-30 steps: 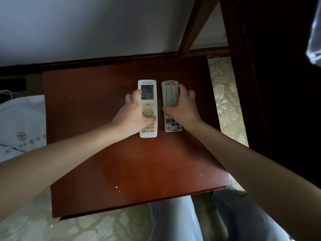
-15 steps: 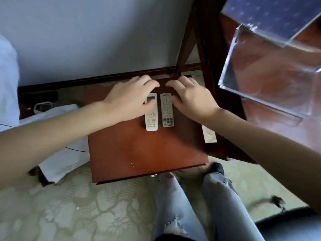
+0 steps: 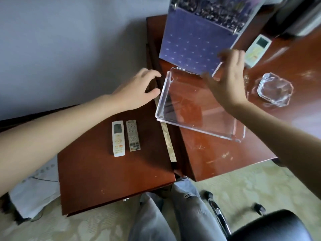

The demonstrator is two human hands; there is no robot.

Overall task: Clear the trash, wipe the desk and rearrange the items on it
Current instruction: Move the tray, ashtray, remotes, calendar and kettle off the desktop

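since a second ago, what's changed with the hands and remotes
Both hands let go of the remotes: the left hand and right hand have moved right, toward the clear tray on the higher desk, holding nothing. The white remote and grey remote stayed side by side on the lower table.

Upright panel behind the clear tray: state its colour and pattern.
The panel is purple with rows of small pale marks; head view.
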